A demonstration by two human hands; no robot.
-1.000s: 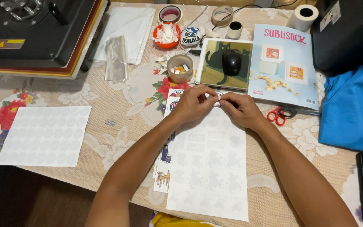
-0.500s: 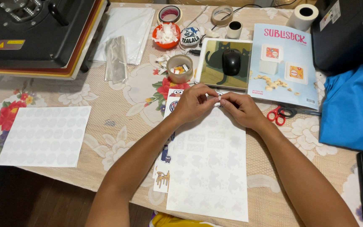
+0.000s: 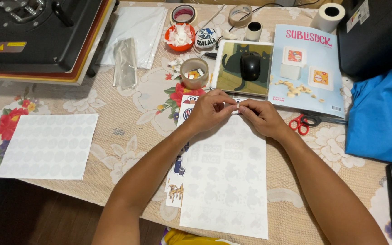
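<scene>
2 hands, both at table centre, fingertips meeting. Left hand (image 3: 210, 110) & right hand (image 3: 260, 116) pinch one tiny sticker piece (image 3: 235, 107) between thumbs and forefingers, fingers narrow, curled tight; piece too small to tell more. Both forearms run in from 6 o'clock, converging in a V, wrists low over the paper.

Under the hands: 1 white sticker sheet (image 3: 227, 179) w/ faint cut shapes, reaching from the hands down to the near table edge at 6. 1 printed sheet (image 3: 176, 190) peeks out from under its left side.

At 9: 1 white sheet of round labels (image 3: 47, 145), well apart from the hands, its lower edge close to the table's near edge. At 10–11: 1 black heat press (image 3: 32, 34); beside it 1 clear bag (image 3: 125, 62) on white paper.

At 12: 1 small cup (image 3: 194, 73) of scraps just above the left hand, 1 orange bowl (image 3: 180, 36), 2 tape rolls (image 3: 185, 12), 1 mouse (image 3: 250, 66) on a cat mousepad (image 3: 232, 75). At 1: 1 blue booklet (image 3: 306, 68), 1 white roll (image 3: 327, 17). At 3: 1 pair red scissors (image 3: 303, 123) just beside the right wrist, blue cloth (image 3: 382, 118) further out.

Open room: bare tablecloth (image 3: 132, 118) between label sheet & left arm; right side crowded.
</scene>
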